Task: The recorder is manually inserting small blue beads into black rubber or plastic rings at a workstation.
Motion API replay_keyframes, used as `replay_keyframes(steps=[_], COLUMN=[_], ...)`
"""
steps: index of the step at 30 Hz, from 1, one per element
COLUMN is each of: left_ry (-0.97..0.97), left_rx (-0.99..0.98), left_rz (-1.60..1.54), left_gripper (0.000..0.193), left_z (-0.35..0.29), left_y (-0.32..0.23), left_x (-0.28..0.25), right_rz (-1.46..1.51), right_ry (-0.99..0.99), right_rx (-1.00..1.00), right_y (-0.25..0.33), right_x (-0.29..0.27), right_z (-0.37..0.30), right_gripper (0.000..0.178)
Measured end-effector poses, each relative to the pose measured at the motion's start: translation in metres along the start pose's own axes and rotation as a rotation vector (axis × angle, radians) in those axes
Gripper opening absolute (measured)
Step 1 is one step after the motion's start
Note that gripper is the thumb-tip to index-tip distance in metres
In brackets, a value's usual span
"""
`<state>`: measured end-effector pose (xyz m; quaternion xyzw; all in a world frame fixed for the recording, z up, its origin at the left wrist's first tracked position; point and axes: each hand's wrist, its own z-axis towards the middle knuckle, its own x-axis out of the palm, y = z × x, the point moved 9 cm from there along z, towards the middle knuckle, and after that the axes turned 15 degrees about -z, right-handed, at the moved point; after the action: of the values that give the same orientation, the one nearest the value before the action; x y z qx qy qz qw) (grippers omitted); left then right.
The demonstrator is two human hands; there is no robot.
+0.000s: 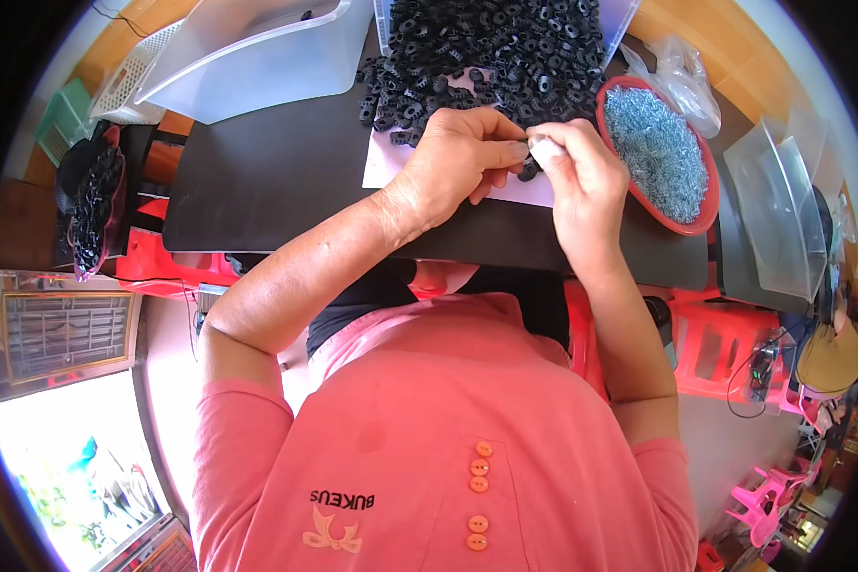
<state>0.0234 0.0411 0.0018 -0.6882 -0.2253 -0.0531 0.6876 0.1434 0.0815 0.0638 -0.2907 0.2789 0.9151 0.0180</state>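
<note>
My left hand (pixel 453 157) and my right hand (pixel 586 181) meet above the front of the table, fingertips pinched together. Between them a small black plastic part (pixel 529 172) shows, mostly hidden by the fingers. White tape or a wrap (pixel 546 151) covers a fingertip of the right hand. Just beyond the hands, a big heap of black ring-shaped plastic parts (pixel 505 57) spills from a tilted clear bin onto a pale sheet (pixel 381 164). Right of my right hand, a red oval basin (pixel 704 217) holds many tiny silvery metal pieces (pixel 656 153), too small to name.
A large translucent bin (pixel 248 71) stands at the far left of the dark table (pixel 267 191). Behind the basin lies a clear plastic bag (pixel 682 86). Clear containers (pixel 777 210) sit at the right. Red plastic stools (pixel 720 348) stand below, and a bag of black parts (pixel 91 205) is at left.
</note>
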Motion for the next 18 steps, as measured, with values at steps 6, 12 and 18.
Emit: replay_keyframes(steps=[6, 12, 18], left_ry=[-0.097, -0.335, -0.462], left_rx=[-0.078, 0.232, 0.292], left_rz=[-0.125, -0.189, -0.257], left_gripper=[0.015, 0.017, 0.016], left_z=[-0.002, 0.032, 0.035], left_y=[0.008, -0.057, -0.049], left_x=[-0.019, -0.068, -0.105], right_rz=[-0.048, -0.342, -0.712], right_ry=[0.065, 0.020, 0.169], right_rx=[-0.101, -0.161, -0.459], right_y=[0.012, -0.027, -0.023], right_x=[0.014, 0.011, 0.101], right_z=[-0.007, 0.080, 0.093], right_gripper=[0.013, 0.012, 0.011])
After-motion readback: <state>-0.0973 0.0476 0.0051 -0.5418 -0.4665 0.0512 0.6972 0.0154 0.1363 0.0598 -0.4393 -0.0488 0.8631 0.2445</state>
